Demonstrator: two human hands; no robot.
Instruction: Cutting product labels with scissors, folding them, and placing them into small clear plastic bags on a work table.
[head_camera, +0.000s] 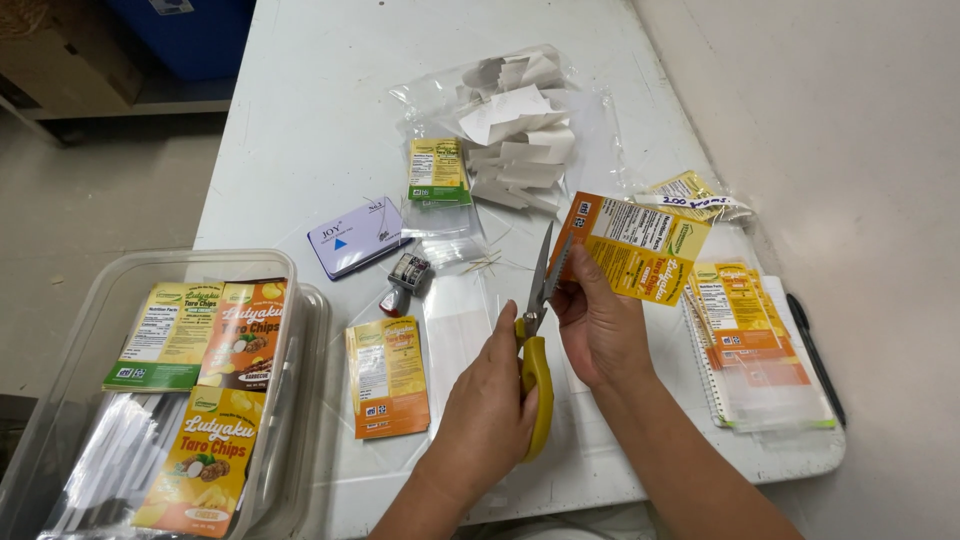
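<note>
Holding yellow scissors (538, 330) in the left hand (495, 405), the person starts cutting an orange label (640, 250) pinched in the right hand (600, 325) above the desk (310, 130), more labels (745, 310) stacked alongside uncut.

Yellow-handled scissors (537, 340) are held in the left hand (492, 410), blades open and pointed up at the edge of an orange printed label (640, 248) pinched in the right hand (600, 325). A stack of labels in clear bags (750, 335) lies at the right on the white table (300, 130). A clear plastic bin (60, 360) of labels stands at the left.
</note>
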